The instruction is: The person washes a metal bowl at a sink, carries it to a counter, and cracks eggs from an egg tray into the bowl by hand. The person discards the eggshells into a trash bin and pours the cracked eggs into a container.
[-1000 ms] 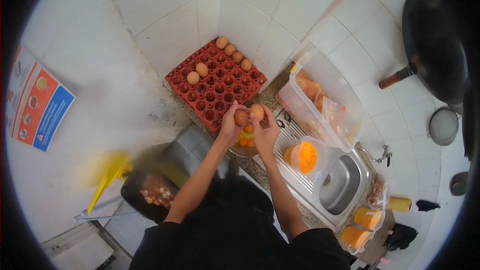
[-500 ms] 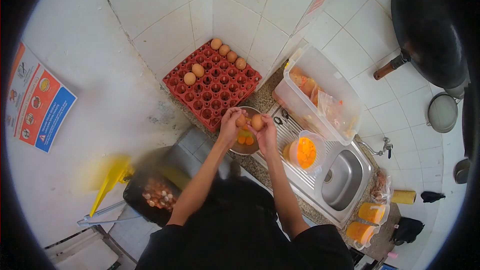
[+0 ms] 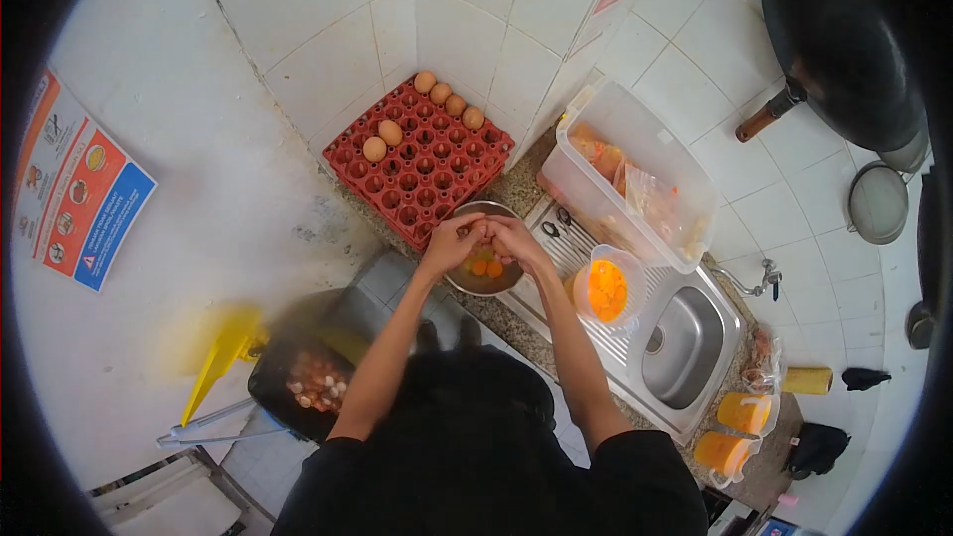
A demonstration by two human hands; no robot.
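Over a metal bowl (image 3: 469,281) my left hand (image 3: 453,243) and my right hand (image 3: 515,242) meet, fingertips close together. Brown egg shell shows between them; the fingers hide most of it, and each hand is closed round a part. Orange egg yolks (image 3: 485,267) lie in the bowl below. Just behind the bowl sits the red egg tray (image 3: 437,164), with several brown eggs (image 3: 425,81) along its back edge and two more (image 3: 382,140) towards its left.
Right of the bowl are a tub of yolks (image 3: 608,290), a sink (image 3: 681,347) and a clear bin (image 3: 685,164) of bagged food. Two orange-filled jugs (image 3: 743,413) stand at the lower right. A black bin (image 3: 288,377) with shells is at the lower left. Pans hang at right.
My two hands, which held an egg each side by side, have come together over the bowl and lowered slightly. The view has shifted a little.
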